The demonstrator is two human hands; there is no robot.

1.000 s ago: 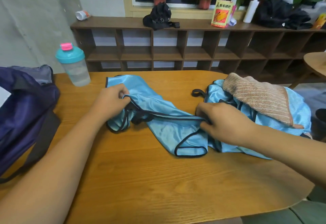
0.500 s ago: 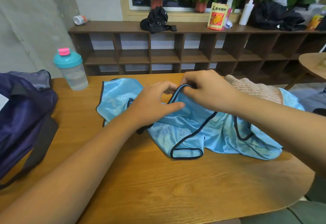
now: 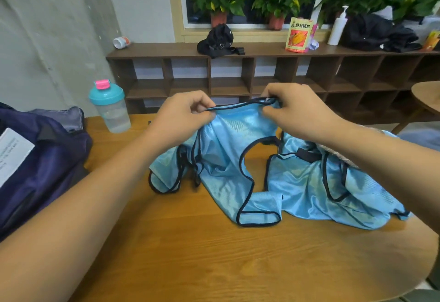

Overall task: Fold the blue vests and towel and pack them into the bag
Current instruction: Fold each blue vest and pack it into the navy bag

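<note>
both hands (image 3: 183, 118) (image 3: 295, 111) pinch vest (image 3: 221, 159) hem, towel (image 3: 345, 159) possibly behind.

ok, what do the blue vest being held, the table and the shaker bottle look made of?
The blue vest: thin synthetic mesh, probably polyester; glossy sheen, fine weave, limp drape, black binding on the edges. The table: wood or wood-look veneer, satin finish; grain lines show, can't tell which. The shaker bottle: frosted translucent plastic body, opaque teal lid with a pink cap.

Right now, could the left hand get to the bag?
Probably yes. The bag lies just left of that forearm, with only bare table between. But the left hand is pinching the trimmed edge of the vest, so it must let go first.
</note>
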